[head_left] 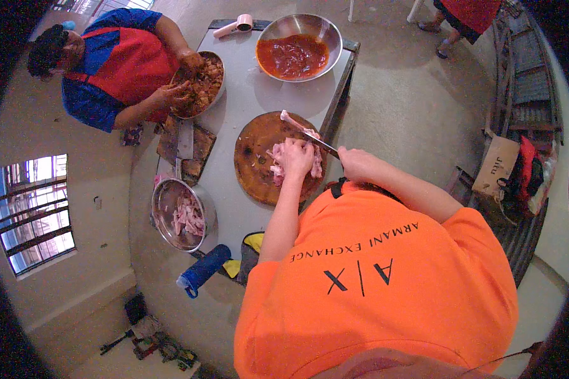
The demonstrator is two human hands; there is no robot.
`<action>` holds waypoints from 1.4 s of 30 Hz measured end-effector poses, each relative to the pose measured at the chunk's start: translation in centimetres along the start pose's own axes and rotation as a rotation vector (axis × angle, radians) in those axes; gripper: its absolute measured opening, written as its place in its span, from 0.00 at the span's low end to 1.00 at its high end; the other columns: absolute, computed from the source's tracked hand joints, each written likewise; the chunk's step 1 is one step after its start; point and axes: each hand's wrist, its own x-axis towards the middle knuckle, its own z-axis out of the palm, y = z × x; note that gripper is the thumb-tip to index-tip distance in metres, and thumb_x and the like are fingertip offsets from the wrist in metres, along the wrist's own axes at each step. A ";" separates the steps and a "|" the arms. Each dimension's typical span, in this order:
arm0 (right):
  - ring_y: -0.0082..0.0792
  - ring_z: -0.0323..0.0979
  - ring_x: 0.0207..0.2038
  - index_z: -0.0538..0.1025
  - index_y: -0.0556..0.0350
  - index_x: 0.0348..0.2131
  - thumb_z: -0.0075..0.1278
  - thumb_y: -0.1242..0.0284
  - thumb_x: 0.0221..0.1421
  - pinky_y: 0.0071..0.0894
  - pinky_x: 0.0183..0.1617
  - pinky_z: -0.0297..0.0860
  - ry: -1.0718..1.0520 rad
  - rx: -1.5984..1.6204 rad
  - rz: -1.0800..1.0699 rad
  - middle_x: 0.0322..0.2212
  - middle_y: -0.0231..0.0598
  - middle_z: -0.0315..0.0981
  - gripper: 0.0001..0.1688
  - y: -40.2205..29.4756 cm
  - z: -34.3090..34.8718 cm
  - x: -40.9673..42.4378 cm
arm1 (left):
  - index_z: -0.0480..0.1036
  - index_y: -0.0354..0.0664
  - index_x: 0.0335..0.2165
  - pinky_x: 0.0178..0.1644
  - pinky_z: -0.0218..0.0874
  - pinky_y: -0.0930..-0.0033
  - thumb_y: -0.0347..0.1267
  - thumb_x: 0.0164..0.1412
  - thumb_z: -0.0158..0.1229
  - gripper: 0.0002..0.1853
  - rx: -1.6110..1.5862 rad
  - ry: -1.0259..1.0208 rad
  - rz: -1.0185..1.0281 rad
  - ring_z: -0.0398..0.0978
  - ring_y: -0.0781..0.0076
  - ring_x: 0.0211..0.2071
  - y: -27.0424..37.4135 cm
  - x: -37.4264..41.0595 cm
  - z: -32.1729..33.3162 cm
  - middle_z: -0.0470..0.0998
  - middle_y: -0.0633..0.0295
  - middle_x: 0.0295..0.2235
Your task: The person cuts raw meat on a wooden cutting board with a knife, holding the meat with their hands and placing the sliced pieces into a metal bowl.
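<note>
My left hand presses down on a heap of raw meat, its fingers curled over the pieces. Gripped in my right hand is a knife, whose blade points up and left and rests at the meat's far edge. A pale bone or joint sticks out past the blade toward the far side. All of this lies on a round wooden chopping board near the right edge of the table. The knife's handle is mostly hidden by my fist.
Across the table, a person has both hands in a bowl of seasoned meat. A steel bowl of red sauce stands at the far end, beside a pink scoop. Left are a cleaver, a pot of cut meat and a blue bottle.
</note>
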 end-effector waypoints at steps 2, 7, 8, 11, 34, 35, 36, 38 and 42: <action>0.57 0.72 0.38 0.63 0.66 0.38 0.41 0.79 0.50 0.50 0.38 0.68 0.005 0.000 0.001 0.31 0.60 0.72 0.13 0.2 0.2 0.1 | 0.78 0.43 0.32 0.55 0.45 0.47 0.43 0.51 0.50 0.18 0.026 -0.011 0.002 0.66 0.58 0.45 0.3 0.0 -0.1 0.72 0.56 0.39; 0.57 0.71 0.38 0.62 0.66 0.38 0.43 0.79 0.49 0.50 0.38 0.68 -0.007 -0.014 -0.002 0.32 0.60 0.72 0.14 -0.5 -0.2 -0.4 | 0.77 0.42 0.34 0.55 0.45 0.45 0.44 0.55 0.45 0.20 0.092 -0.026 0.013 0.66 0.57 0.46 0.0 0.3 0.2 0.72 0.55 0.40; 0.57 0.71 0.38 0.62 0.66 0.38 0.43 0.79 0.49 0.50 0.38 0.68 -0.010 -0.014 0.002 0.32 0.61 0.72 0.14 -0.6 -0.2 -0.4 | 0.77 0.42 0.35 0.55 0.45 0.45 0.44 0.55 0.45 0.20 0.077 -0.041 0.006 0.65 0.56 0.46 -0.1 0.4 0.3 0.71 0.55 0.41; 0.57 0.71 0.39 0.62 0.66 0.38 0.43 0.80 0.49 0.50 0.39 0.68 -0.009 0.005 0.008 0.32 0.61 0.72 0.15 -0.3 0.1 -0.1 | 0.76 0.41 0.35 0.54 0.46 0.44 0.42 0.55 0.45 0.20 0.022 -0.066 -0.003 0.64 0.54 0.47 0.2 0.4 0.2 0.70 0.53 0.42; 0.49 0.74 0.31 0.67 0.67 0.36 0.39 0.78 0.46 0.47 0.31 0.69 -0.127 0.232 -0.042 0.27 0.55 0.73 0.14 1.0 -0.3 2.4 | 0.75 0.39 0.30 0.50 0.52 0.52 0.41 0.56 0.48 0.17 -0.234 0.103 0.006 0.63 0.54 0.45 -0.3 -0.6 1.1 0.69 0.53 0.39; 0.47 0.75 0.29 0.66 0.67 0.35 0.39 0.78 0.46 0.47 0.29 0.69 -0.155 0.272 -0.013 0.26 0.54 0.73 0.14 0.7 -0.7 2.2 | 0.75 0.39 0.30 0.50 0.52 0.53 0.41 0.56 0.48 0.17 -0.242 0.110 -0.002 0.63 0.54 0.44 -0.5 -0.7 1.3 0.69 0.53 0.39; 0.45 0.75 0.28 0.66 0.67 0.35 0.39 0.78 0.46 0.47 0.27 0.69 -0.180 0.314 0.018 0.25 0.52 0.73 0.13 0.8 -1.0 2.2 | 0.75 0.40 0.30 0.50 0.52 0.53 0.41 0.56 0.48 0.17 -0.250 0.115 -0.007 0.63 0.54 0.44 -0.3 -0.7 1.2 0.69 0.53 0.39; 0.41 0.74 0.23 0.66 0.66 0.34 0.39 0.77 0.47 0.44 0.21 0.67 -0.124 0.334 -0.102 0.22 0.48 0.72 0.13 3.4 1.1 3.6 | 0.75 0.41 0.31 0.49 0.53 0.54 0.41 0.56 0.48 0.16 -0.235 0.116 -0.005 0.63 0.54 0.44 -0.1 -0.5 1.1 0.68 0.53 0.39; 0.32 0.64 0.12 0.62 0.58 0.34 0.38 0.75 0.52 0.35 0.13 0.61 -0.218 0.548 -0.188 0.16 0.37 0.63 0.08 4.9 1.7 3.2 | 0.75 0.41 0.30 0.49 0.52 0.55 0.39 0.55 0.48 0.14 -0.250 0.151 -0.002 0.63 0.55 0.43 -1.2 0.1 2.0 0.68 0.53 0.38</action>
